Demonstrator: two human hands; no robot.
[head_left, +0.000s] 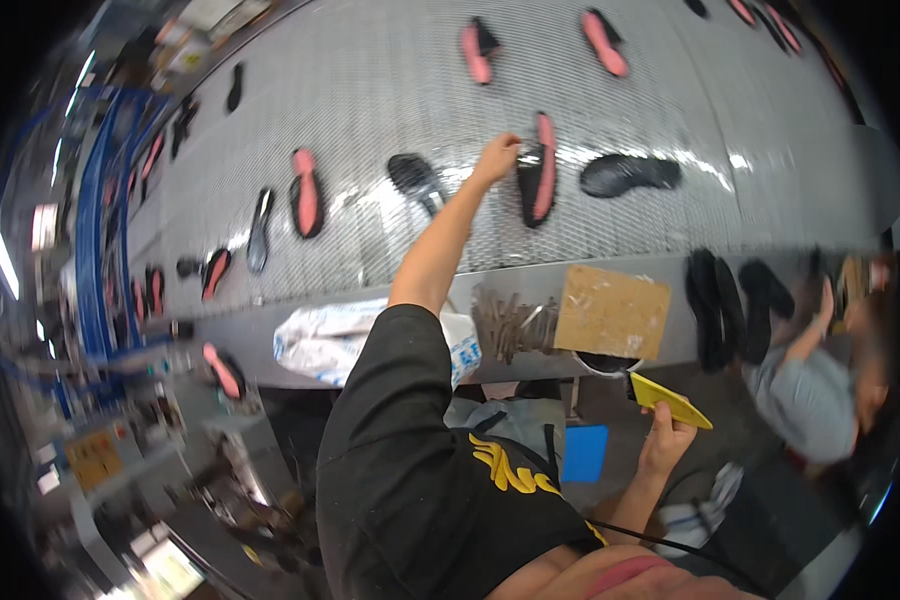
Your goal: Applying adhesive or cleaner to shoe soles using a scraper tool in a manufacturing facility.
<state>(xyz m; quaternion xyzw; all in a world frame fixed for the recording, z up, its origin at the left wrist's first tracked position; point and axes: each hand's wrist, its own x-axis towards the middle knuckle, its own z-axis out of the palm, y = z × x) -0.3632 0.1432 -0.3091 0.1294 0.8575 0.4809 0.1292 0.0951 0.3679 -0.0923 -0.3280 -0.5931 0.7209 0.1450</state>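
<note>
My left hand reaches across the mesh-patterned conveyor surface, its fingers closed at the left edge of a black shoe upper with a pink bottom strip. Right of that upper lies a black shoe sole. Another dark sole rests left of my hand, partly covered by my forearm. Below the conveyor's near edge, my right hand grips a yellow flat-handled tool with a small dark end. The exact kind of tool cannot be made out.
A stained cardboard sheet partly covers a round container. Beside it lie many thin brownish strips and a white printed bag. Several black soles line the edge near a co-worker on the right. More pink-and-black pieces dot the conveyor.
</note>
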